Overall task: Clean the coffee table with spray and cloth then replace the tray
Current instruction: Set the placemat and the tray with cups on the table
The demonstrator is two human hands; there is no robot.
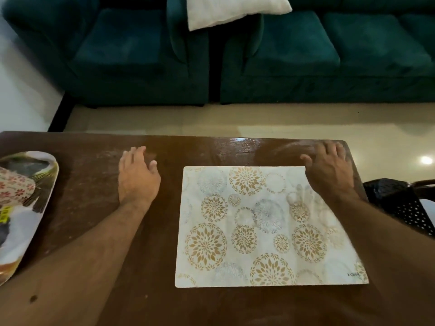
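Note:
The dark brown coffee table [94, 189] fills the lower view, dusty on the left and wet and shiny near the far edge. A white placemat [263, 231] with gold flower circles lies flat on its right half. My left hand [136, 177] hovers over the bare wood left of the mat, fingers relaxed and empty. My right hand [329, 168] reaches over the mat's far right corner toward the table's far right, fingers spread and blurred, holding nothing. A printed oval tray [44, 184] rests at the left edge with a floral-patterned item [16, 187] on it. No spray or cloth is visible.
A teal sofa [282, 62] with a white cushion [233, 10] stands beyond a strip of beige floor [211, 121]. A black perforated basket [400, 203] sits beside the table's right edge.

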